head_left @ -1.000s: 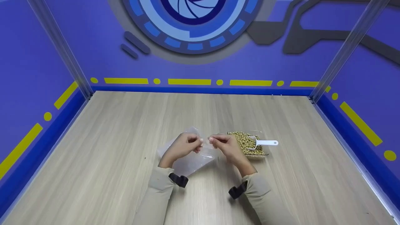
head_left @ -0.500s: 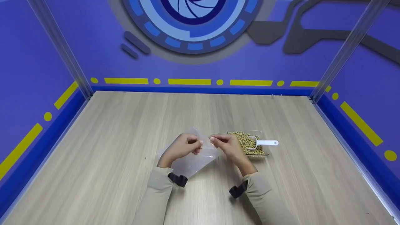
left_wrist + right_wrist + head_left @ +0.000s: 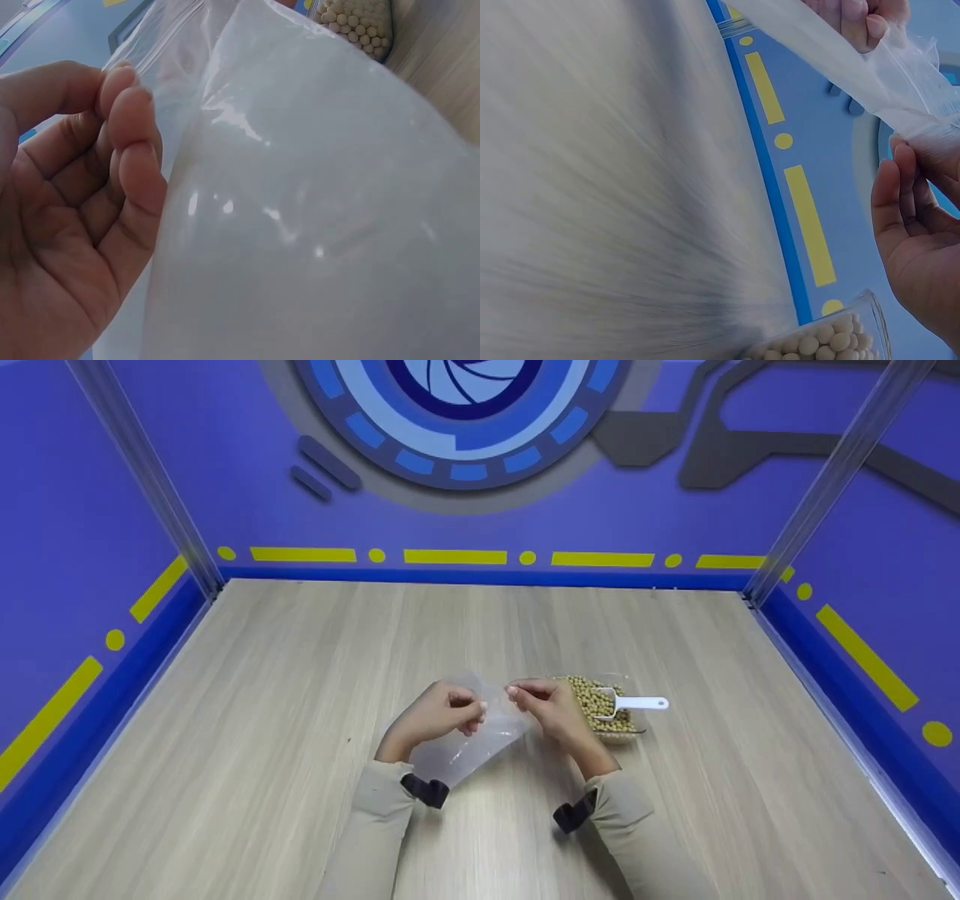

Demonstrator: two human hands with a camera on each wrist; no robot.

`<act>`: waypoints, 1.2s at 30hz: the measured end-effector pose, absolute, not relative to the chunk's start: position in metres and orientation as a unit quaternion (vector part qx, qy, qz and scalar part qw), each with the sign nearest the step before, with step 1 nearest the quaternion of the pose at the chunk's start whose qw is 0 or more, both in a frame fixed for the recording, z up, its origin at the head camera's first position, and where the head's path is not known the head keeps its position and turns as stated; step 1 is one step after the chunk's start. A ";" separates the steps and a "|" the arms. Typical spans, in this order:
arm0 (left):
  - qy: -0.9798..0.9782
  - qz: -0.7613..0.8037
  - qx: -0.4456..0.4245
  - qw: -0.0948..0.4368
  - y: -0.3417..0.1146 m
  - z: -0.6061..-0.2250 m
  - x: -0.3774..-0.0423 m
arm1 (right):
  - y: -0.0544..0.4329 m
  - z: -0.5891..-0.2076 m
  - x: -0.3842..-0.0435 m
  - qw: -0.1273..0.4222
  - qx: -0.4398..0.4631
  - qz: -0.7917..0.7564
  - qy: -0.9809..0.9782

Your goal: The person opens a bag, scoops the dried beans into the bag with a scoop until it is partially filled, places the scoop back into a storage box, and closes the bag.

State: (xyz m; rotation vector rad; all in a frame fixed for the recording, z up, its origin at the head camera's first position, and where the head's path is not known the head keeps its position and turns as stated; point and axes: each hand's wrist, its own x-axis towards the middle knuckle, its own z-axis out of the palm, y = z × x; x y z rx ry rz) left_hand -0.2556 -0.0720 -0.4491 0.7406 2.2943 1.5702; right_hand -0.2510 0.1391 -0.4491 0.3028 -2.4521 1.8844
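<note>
A clear zip-lock bag [image 3: 469,746] hangs between my two hands, its zip edge uppermost. My left hand [image 3: 439,711] pinches one side of that edge between thumb and fingers. In the left wrist view the bag [image 3: 315,187] falls in front of the left fingers, looking flat, with nothing visible inside. On the other side my right hand [image 3: 551,711] pinches the same edge; the right wrist view shows its fingertips [image 3: 904,154] against the plastic. Just beyond the right hand stands a clear container [image 3: 641,727] of round yellowish beans [image 3: 589,697], partly hidden by that hand.
A white scoop [image 3: 637,703] lies in the beans, its handle sticking out to the right. Everything rests on a wood-grain table [image 3: 300,660], bounded by blue walls [image 3: 465,529] at the back and both sides.
The right hand has shifted very slightly right and the left hand slightly left, both still pinching the bag. The bag's far corner has sunk a little, and its left part has drawn in behind the left hand.
</note>
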 end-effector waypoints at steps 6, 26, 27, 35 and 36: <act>0.787 0.543 0.255 0.143 -0.073 -0.448 -0.255 | 0.145 -0.466 -0.264 0.022 0.094 0.603 -0.792; 0.784 0.538 0.265 0.158 -0.075 -0.444 -0.253 | 0.152 -0.464 -0.273 0.025 0.048 0.619 -0.784; 0.786 0.536 0.265 0.158 -0.075 -0.444 -0.253 | 0.153 -0.464 -0.273 0.025 0.050 0.615 -0.787; 0.792 0.523 0.269 0.166 -0.074 -0.432 -0.246 | 0.157 -0.465 -0.278 0.030 0.056 0.590 -0.805; 0.792 0.522 0.270 0.167 -0.074 -0.428 -0.243 | 0.157 -0.464 -0.279 0.030 0.056 0.587 -0.807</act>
